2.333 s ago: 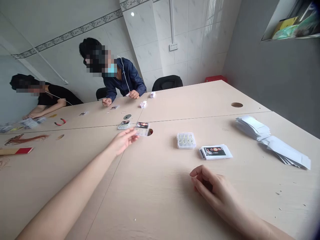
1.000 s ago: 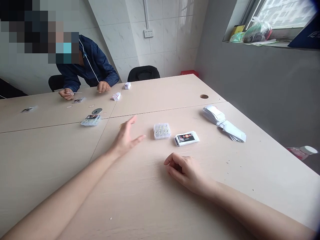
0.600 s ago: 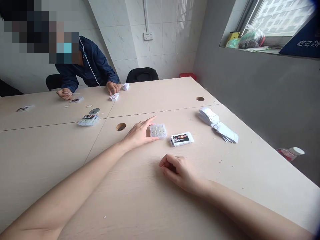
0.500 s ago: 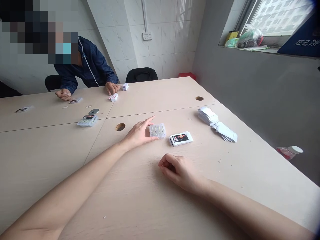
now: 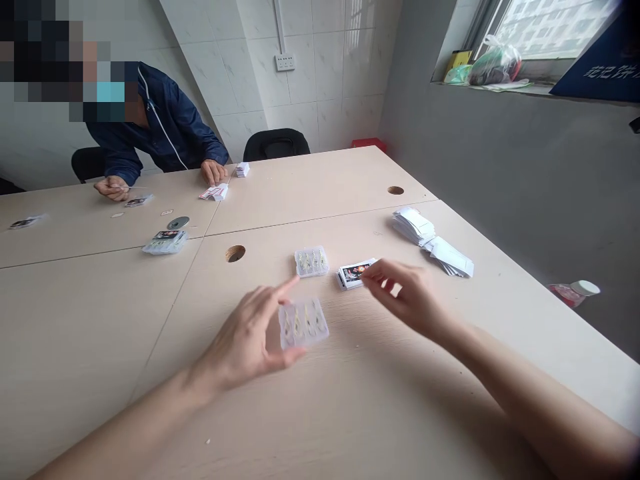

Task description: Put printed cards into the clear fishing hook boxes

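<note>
My left hand [image 5: 250, 333] grips a clear plastic box [image 5: 304, 324] between thumb and fingers, a little above the table. Small metal pieces, like fishing hooks, sit in a row inside it. Just beyond lies a second clear box [image 5: 312, 262] of the same kind, flat on the table. My right hand [image 5: 407, 293] is over the right end of a stack of printed black-and-white cards [image 5: 351, 275], thumb and fingers drawn together at the top card. Whether a card is pinched between those fingertips I cannot make out.
White folded papers [image 5: 430, 240] lie in piles to the right. Across the table [image 5: 280, 200] a person in a blue jacket [image 5: 175, 120] works with small papers. More clear boxes [image 5: 166, 242] lie at the left, near a grey disc [image 5: 179, 223] and a round cable hole [image 5: 235, 253].
My left hand has come nearer with one box, leaving another behind on the table. My right hand has moved forward and right, from the bare tabletop to the card stack.
</note>
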A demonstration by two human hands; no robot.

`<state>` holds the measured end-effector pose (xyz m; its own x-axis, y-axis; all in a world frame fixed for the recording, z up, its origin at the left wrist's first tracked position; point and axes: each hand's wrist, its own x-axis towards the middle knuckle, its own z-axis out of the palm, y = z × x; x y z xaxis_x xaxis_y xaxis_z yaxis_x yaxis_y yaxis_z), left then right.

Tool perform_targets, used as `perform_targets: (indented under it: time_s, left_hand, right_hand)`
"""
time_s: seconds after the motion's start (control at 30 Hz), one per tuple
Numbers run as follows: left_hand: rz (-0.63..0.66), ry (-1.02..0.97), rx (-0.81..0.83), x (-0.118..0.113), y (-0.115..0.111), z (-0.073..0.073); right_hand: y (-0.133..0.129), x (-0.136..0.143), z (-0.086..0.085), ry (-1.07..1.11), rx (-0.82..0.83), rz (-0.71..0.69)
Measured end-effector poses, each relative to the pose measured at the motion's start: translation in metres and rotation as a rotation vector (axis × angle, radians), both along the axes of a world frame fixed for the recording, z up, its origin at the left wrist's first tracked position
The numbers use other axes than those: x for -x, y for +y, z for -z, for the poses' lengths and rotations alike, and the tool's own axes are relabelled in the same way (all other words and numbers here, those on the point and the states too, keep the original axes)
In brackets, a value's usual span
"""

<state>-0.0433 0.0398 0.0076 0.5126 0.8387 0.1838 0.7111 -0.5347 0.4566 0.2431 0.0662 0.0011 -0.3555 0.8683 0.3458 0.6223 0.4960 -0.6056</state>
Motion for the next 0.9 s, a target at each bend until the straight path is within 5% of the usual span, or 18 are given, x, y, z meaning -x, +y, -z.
perform_targets:
  time_s: [0.23,0.67,0.9]
  left_hand:
    - [0.183,0.119,0.017,-0.022,-0.027,0.013]
    - [0.142,0.053,0.073,-0.007,-0.024,0.026]
    - [0.112,-0.001,0.107,-0.008,-0.021,0.029]
  right_hand:
    - [0.022,-0.019,0.008,-0.208,-0.125,0.013]
    - [0.048,-0.017,0.01,-0.347,0.047,-0.103]
    - [0.051,-0.02,0.017,-0.313,0.032,-0.048]
